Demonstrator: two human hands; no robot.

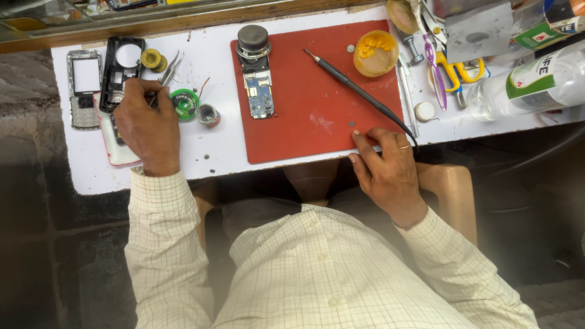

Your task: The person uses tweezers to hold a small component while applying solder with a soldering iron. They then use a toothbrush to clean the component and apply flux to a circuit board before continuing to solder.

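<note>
My left hand point(146, 125) rests on the white worktop at the left, fingers closed around metal tweezers point(167, 72) whose tips point up toward a brass solder spool point(152, 59). A black phone back frame point(122, 70) lies just left of that hand. My right hand point(384, 167) lies on the near edge of the red mat point(317, 116), fingers spread, holding nothing; the cable of the black soldering iron point(353, 88) runs past its fingers. A blue phone circuit board point(260, 94) lies on the mat below a round grey speaker point(253, 39).
A silver phone front housing point(85, 88) lies far left. A green wick spool point(184, 102) and a small metal cap point(208, 114) sit near the left hand. Yellow flux tub point(376, 53), scissors point(454, 76), purple-handled tool point(434, 67) and clear plastic bottle point(530, 82) crowd the right.
</note>
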